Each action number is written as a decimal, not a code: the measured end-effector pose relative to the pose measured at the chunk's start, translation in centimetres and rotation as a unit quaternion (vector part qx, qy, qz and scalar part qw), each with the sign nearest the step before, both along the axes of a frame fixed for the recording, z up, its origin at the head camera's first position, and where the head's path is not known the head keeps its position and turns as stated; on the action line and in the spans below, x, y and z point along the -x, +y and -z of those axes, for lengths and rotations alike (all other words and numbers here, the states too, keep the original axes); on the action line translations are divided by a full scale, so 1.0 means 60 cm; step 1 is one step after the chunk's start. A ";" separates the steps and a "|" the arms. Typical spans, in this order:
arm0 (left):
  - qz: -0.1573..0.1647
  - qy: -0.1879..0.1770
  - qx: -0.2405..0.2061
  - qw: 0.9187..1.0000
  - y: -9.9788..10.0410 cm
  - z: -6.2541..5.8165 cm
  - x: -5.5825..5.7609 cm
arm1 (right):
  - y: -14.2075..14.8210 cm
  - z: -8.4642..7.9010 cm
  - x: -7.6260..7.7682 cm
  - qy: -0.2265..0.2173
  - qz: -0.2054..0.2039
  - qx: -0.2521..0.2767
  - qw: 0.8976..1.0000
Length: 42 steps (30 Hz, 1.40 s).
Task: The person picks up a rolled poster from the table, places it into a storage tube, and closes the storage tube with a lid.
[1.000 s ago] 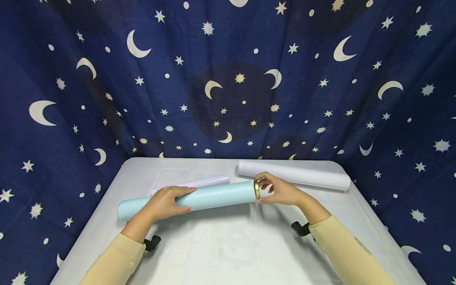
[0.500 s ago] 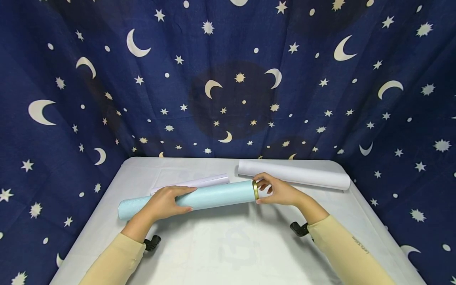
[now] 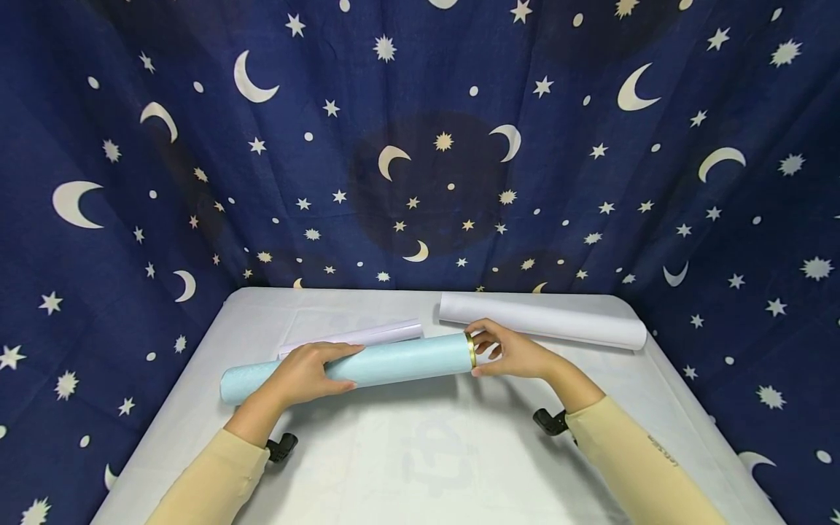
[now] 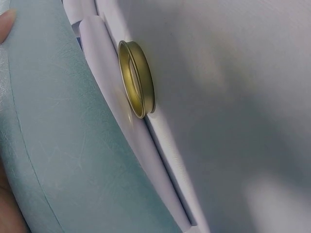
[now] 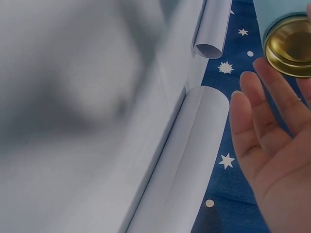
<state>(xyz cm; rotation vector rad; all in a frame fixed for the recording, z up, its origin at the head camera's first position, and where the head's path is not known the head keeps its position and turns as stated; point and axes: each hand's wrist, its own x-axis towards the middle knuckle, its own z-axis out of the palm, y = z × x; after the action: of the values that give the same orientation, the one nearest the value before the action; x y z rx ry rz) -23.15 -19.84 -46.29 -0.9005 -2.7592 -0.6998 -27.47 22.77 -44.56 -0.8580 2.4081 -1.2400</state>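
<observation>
A long pale blue tube (image 3: 410, 359) is held tilted over the table in the head view, its right end slightly raised. My left hand (image 3: 303, 375) grips it from above, left of its middle, thumb on the near side. At the right end sits a gold metal cap (image 3: 471, 351), which my right hand (image 3: 521, 355) pinches by the edge between thumb and fingers. The right wrist view shows the cap's recessed face (image 5: 293, 46) beside the fingers. Behind the tube, a second gold ring-shaped cap (image 4: 144, 73) stands on edge in the left wrist view; the tube hides it in the head view.
One thin white paper roll (image 3: 394, 332) lies just behind the tube. A thicker white roll (image 3: 558, 323) is at the back right of the white-covered table (image 3: 394, 467). A dark blue curtain (image 3: 453, 95) with moons and stars surrounds the table's back and sides.
The right hand has shifted very slightly to the left, with the gold cap. The left hand keeps its grip on the tube, which has barely moved.
</observation>
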 end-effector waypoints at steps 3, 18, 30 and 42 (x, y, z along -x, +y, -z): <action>0.000 -0.001 -0.001 1.000 0.000 0.000 0.000 | 0.000 0.001 0.001 -0.002 -0.003 -0.001 1.000; -0.001 0.002 0.001 1.000 0.001 0.001 -0.004 | -0.008 -0.002 0.001 -0.009 -0.009 0.027 1.000; -0.002 0.006 -0.001 1.000 0.002 0.001 -0.004 | -0.008 -0.001 0.001 0.009 -0.010 0.040 0.999; -0.007 -0.002 -0.012 1.000 0.005 0.000 -0.002 | -0.004 -0.002 0.002 0.006 0.003 0.045 0.999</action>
<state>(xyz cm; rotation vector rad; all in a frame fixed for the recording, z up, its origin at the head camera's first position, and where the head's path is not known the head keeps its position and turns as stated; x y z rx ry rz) -23.01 -19.53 -46.31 -0.8759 -2.7512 -0.7304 -27.58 22.52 -44.42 -0.8876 2.3820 -1.3574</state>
